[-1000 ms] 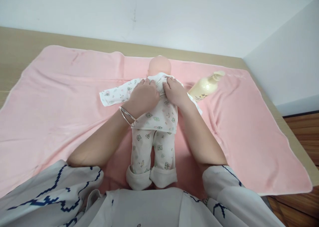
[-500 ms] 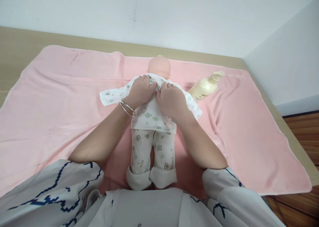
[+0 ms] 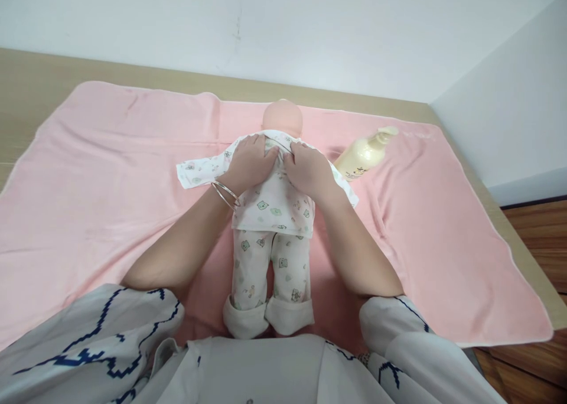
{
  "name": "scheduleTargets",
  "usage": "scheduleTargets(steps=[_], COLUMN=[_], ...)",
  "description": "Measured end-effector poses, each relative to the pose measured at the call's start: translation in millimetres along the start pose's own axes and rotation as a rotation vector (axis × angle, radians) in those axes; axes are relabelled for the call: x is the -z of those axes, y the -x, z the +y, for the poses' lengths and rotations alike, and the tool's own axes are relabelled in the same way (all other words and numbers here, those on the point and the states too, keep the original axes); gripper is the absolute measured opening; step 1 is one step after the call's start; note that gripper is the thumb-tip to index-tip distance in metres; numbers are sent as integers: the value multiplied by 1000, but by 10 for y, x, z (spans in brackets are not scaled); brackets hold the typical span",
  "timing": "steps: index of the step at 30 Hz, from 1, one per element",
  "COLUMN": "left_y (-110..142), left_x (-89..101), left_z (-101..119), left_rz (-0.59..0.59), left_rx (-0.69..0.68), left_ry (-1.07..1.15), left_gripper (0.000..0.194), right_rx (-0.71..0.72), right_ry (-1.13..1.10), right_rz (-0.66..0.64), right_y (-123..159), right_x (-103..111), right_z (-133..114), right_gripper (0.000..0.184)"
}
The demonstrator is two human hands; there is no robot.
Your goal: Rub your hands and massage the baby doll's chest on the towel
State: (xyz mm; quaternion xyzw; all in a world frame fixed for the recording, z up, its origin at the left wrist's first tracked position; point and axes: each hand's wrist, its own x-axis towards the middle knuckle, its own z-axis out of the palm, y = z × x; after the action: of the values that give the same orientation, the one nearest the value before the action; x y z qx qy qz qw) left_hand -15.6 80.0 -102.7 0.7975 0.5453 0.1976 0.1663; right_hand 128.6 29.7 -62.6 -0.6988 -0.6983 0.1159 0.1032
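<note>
A baby doll with a bald, smooth head lies on the pink blanket, its legs toward me. It wears a white printed shirt and matching trousers with turned-up cuffs. My left hand lies open on the left of the doll's upper body, fingers toward the head and thumb inward. On the right side, my right hand rests open on the shirt, its fingers partly hidden by the back of the hand. A small gap with creased cloth shows between the two thumbs.
A cream pump bottle lies tilted on the blanket to the right of the doll. The pink blanket covers much of the wooden table. A white wall stands behind, and another rises at the right.
My right hand has shifted slightly right, and its thumb has drawn back from the shirt's middle, widening the gap between my hands. My left hand stays nearly in place.
</note>
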Motion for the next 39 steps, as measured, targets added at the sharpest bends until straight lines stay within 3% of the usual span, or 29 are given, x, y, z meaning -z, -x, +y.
scheduleTargets(steps=[27,35,39], left_y=[9,211,243], left_x=[-45,201,329], left_z=[-2,173,246], left_rz=[40,-36,-103], left_rx=[11,-33,-32], left_ry=[9,-109,-118], left_gripper=[43,34,29], right_rx=[20,29,50], right_ry=[-9,-91,-70], right_rz=[8,36,46], right_y=[6,-234,-231], right_x=[-23,-199,-214], right_z=[-17,236,245], right_gripper=[42,58,58])
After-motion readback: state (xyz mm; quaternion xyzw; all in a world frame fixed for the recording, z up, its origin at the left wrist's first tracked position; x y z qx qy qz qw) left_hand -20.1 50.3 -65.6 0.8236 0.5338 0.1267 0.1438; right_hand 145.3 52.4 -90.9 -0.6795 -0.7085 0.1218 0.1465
